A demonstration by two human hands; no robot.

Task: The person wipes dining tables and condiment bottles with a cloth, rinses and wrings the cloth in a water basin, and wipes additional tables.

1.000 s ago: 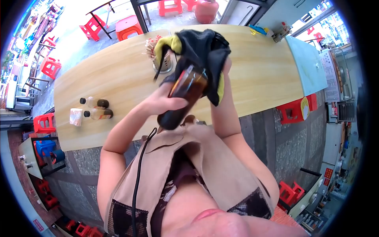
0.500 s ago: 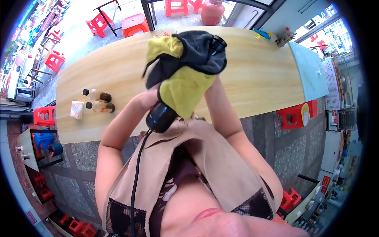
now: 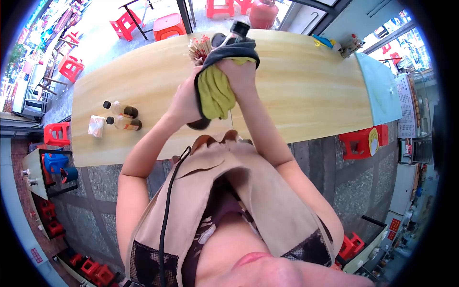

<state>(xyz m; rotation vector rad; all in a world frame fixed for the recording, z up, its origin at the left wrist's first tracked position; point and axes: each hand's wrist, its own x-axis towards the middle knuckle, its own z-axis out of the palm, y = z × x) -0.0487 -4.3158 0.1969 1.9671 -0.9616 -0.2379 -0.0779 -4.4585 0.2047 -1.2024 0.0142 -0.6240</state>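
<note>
Head view: a black-capped bottle (image 3: pixel 238 31) is held tilted above the wooden table (image 3: pixel 306 86), with a grey and yellow-green towel (image 3: pixel 216 91) wrapped around its middle. The cap and neck show at the far end, the dark base at the near end. The left hand (image 3: pixel 185 101) is curled against the towel and bottle on the lower side, its fingertips hidden. The right hand (image 3: pixel 238 75) is clasped over the towel nearer the neck. Work with the towel seems under way: the wrap is in place, the cap on, and the bottle not yet set down. How much of its surface is finished cannot be told. On the table, 2 part-filled bottles (image 3: pixel 125 123) sit near 1 tissue pack (image 3: pixel 95 126).
</note>
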